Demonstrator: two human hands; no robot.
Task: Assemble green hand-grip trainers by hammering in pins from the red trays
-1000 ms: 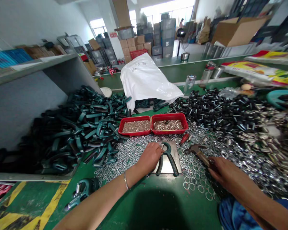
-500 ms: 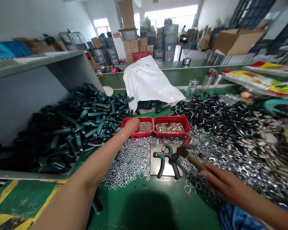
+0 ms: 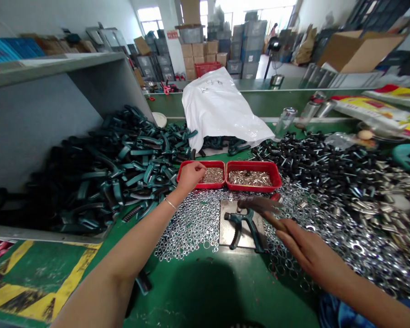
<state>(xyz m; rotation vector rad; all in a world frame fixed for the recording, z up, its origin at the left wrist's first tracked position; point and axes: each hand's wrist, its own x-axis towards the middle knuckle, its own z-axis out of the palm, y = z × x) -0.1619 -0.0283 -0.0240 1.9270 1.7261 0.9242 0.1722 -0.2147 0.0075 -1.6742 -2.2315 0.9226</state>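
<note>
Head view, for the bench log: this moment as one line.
left hand: at red tray | right hand: holds hammer | hand gripper: on steel plate

No legible text: blurred handwriting (image 3: 210, 85) on the white plastic bag (image 3: 222, 114), a tiny red sign (image 3: 172, 34), printed yellow sacks (image 3: 372, 111).

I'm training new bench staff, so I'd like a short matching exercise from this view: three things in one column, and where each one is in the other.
Things:
1. Left hand
2. Right hand
3. Green-and-black hand gripper

Places:
A. On a steel plate
B. Around a hammer's handle
C. At a red tray

Pairs: 1-C, 2-B, 3-A
</note>
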